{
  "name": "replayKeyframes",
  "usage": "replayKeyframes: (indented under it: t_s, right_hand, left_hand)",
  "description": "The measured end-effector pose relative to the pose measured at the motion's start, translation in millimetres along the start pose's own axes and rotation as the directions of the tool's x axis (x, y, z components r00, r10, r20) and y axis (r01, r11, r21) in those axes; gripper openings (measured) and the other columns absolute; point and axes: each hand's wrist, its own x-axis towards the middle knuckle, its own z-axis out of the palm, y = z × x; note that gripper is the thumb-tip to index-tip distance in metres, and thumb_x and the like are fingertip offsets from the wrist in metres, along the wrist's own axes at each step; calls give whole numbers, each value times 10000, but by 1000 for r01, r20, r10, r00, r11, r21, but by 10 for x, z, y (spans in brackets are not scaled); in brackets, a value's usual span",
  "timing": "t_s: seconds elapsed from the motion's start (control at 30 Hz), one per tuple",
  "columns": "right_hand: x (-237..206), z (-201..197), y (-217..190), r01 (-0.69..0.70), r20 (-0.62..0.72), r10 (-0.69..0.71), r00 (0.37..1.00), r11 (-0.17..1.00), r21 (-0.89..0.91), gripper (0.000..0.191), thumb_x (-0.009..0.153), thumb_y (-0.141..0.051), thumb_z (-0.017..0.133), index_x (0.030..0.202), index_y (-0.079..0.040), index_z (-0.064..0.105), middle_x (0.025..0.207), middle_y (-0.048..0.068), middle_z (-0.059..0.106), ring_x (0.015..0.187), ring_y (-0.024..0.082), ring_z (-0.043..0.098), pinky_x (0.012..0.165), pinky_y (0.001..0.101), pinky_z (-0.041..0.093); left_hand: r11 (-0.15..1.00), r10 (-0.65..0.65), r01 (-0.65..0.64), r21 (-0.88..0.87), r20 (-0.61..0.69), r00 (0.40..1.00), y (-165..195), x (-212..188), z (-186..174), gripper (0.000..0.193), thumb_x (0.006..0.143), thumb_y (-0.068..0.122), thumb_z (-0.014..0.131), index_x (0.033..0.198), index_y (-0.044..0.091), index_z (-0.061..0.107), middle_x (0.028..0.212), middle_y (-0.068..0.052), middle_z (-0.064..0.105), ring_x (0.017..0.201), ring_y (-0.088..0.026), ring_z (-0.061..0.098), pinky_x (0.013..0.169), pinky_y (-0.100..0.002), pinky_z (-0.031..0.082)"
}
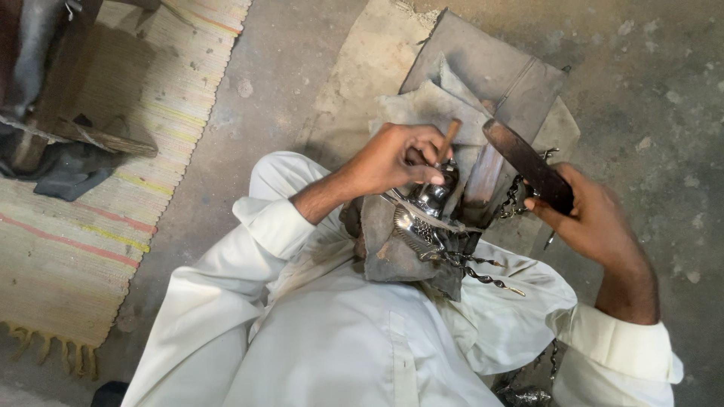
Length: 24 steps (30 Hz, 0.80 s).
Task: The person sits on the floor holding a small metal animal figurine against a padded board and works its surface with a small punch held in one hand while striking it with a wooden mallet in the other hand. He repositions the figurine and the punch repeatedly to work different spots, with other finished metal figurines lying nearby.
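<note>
My left hand (396, 158) pinches a thin wooden-handled punch tool (448, 139) and sets its tip against a shiny silver metal ornament (422, 215). The ornament rests on a dark grey cloth (385, 249) over my lap, tied down by a thin cord. Silver chains (483, 273) trail from it to the right. My right hand (588, 215) is raised to the right and grips a dark flat wooden mallet (528, 164), held above and beside the ornament. White sleeves cover both arms.
A grey leather piece and folded cloths (483, 75) lie on the concrete floor ahead. A striped woven mat (90, 226) covers the floor at left, with a wooden post (45, 83) and dark rag on it. More silver metalwork (524, 393) lies by my right elbow.
</note>
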Motion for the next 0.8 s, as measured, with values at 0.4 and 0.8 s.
replayKeyframes:
  t_s: [0.4, 0.8]
  right_hand:
    - [-359, 300, 195, 13, -243, 5, 970, 997, 73, 442, 900, -285, 796, 1251, -67, 639, 838, 94, 678, 709, 151, 607, 644, 344, 506]
    - [-546, 32, 105, -41, -215, -24, 976, 954, -296, 425, 886, -194, 789, 1290, -154, 663, 792, 151, 702, 692, 333, 705, 646, 440, 516]
  left_hand:
    - [953, 17, -89, 291, 239, 971, 142, 113, 44, 387, 814, 179, 869, 1120, 66, 660, 903, -52, 808, 849, -178, 791, 736, -374, 563]
    - [925, 29, -188, 330, 432, 901, 207, 296, 100, 350, 793, 178, 854, 1106, 114, 712, 924, -60, 808, 873, -233, 780, 725, -412, 535]
